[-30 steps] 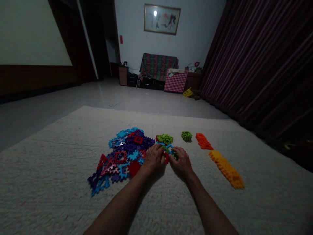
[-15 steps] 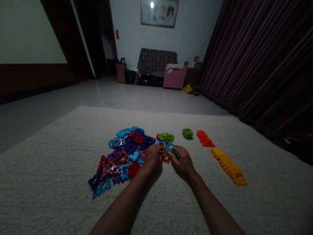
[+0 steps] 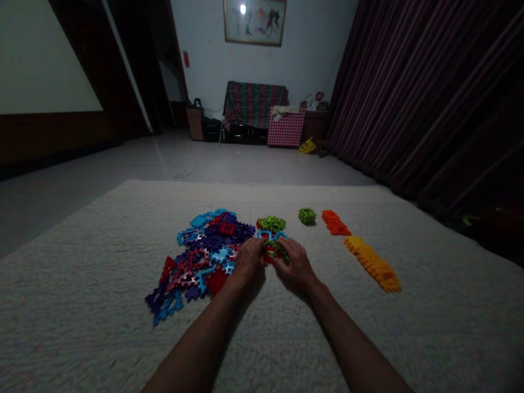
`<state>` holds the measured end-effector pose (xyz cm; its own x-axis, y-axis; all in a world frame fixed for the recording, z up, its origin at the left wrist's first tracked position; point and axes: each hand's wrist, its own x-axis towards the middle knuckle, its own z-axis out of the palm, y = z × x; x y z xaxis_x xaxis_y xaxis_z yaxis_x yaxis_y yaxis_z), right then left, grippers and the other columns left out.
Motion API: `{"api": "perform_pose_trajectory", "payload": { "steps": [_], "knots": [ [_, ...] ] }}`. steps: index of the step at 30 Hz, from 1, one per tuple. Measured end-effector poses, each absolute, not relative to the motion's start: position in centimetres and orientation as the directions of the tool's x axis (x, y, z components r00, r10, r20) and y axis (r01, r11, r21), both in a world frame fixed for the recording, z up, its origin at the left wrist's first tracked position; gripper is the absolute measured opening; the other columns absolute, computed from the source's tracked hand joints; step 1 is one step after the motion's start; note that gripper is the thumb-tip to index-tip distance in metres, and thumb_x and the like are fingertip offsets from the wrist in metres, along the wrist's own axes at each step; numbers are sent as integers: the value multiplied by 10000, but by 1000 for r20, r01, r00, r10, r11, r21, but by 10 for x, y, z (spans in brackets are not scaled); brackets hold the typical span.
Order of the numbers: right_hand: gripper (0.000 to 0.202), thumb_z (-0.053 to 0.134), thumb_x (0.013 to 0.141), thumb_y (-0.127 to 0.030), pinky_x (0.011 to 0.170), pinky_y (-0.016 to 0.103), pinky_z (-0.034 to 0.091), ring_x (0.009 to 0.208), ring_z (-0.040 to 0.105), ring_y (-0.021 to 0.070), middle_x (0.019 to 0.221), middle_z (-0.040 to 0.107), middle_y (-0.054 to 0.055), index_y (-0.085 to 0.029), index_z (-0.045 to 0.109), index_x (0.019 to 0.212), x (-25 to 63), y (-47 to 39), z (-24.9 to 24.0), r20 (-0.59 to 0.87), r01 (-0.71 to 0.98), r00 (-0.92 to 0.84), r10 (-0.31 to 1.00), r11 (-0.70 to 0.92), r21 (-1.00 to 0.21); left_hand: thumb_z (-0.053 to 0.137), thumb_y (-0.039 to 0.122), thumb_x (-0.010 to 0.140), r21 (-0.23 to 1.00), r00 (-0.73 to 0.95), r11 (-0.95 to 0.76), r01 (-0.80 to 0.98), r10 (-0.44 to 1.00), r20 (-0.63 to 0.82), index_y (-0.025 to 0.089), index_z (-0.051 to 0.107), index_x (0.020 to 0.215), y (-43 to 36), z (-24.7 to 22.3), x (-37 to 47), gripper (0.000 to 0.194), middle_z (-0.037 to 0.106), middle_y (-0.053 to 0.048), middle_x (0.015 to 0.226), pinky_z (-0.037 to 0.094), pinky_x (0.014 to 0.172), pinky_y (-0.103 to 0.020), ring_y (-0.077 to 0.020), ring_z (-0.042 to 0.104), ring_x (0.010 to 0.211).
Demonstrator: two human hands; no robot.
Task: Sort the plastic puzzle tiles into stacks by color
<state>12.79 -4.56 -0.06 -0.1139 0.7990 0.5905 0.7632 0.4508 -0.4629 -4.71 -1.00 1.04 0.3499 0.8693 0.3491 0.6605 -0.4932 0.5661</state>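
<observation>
Both hands meet over a few toothed plastic building pieces on the pale quilted mat. My left hand (image 3: 249, 260) has its fingers closed on the left side of green interlocking pieces (image 3: 272, 248). From the other side, my right hand (image 3: 297, 263) grips the same green pieces with bent fingers. Under and just behind them lie red and blue pieces (image 3: 265, 233), partly hidden by the fingers. A light green clump of pieces (image 3: 272, 222) rests a little farther back. Left of my left hand spreads a mixed heap of purple, blue and red pieces (image 3: 216, 240).
To the right lie a small green stack (image 3: 307, 216), an orange row (image 3: 335, 222) and a longer yellow row (image 3: 373, 265) of pieces. The mat (image 3: 319, 338) ends before a tiled floor (image 3: 245, 164). A dark curtain (image 3: 368, 93) hangs on the right; a covered cabinet (image 3: 256, 106) stands at the back.
My hands have come closer together, and the green piece by my right hand now meets the green at my left fingers. The whole view has shifted slightly.
</observation>
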Motion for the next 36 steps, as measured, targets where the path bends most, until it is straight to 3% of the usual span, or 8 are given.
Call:
{"api": "perform_pose_trajectory", "payload": {
  "steps": [5, 14, 23, 29, 36],
  "knots": [
    [388, 654, 854, -319, 1028, 491, 448, 1195, 605, 299, 1254, 684, 111, -233, 626, 1231, 124, -49, 2, 566, 774, -158, 809, 457, -438, 509, 80, 836, 560, 352, -470, 682, 882, 312, 208, 695, 1102, -11, 16, -46, 349, 717, -77, 1023, 487, 981, -356, -224, 630, 1027],
    [417, 648, 864, -353, 1030, 492, 464, 1177, 622, 301, 1249, 681, 142, -208, 607, 1253, 127, -46, -5, 574, 785, -120, 810, 431, -445, 516, 78, 836, 587, 349, -460, 666, 888, 299, 189, 666, 1231, -10, 14, -47, 437, 722, -97, 1094, 485, 997, -349, -225, 630, 1086],
    [440, 700, 808, -354, 977, 484, 474, 1100, 640, 304, 1153, 709, 122, -206, 633, 1217, 127, -52, -1, 561, 802, -144, 815, 428, -417, 522, 58, 817, 581, 374, -460, 671, 887, 270, 224, 702, 1185, -14, 17, -45, 442, 729, -83, 1093, 476, 1007, -361, -220, 632, 1087],
    [394, 685, 803, -299, 961, 478, 498, 1057, 668, 291, 1119, 730, 123, -203, 650, 1184, 130, -47, -2, 560, 787, -108, 821, 415, -456, 518, 36, 808, 588, 361, -480, 652, 878, 315, 221, 703, 1197, -8, 10, -48, 469, 741, -77, 1090, 500, 973, -352, -206, 655, 1021],
    [432, 654, 843, -349, 952, 470, 537, 1081, 685, 296, 1183, 719, 169, -158, 634, 1230, 158, -33, -1, 576, 751, 36, 817, 357, -555, 525, 76, 862, 541, 389, -523, 659, 852, 350, 194, 744, 1080, -8, 10, -46, 331, 743, -93, 1026, 511, 940, -341, -221, 664, 990]
  ]
}}
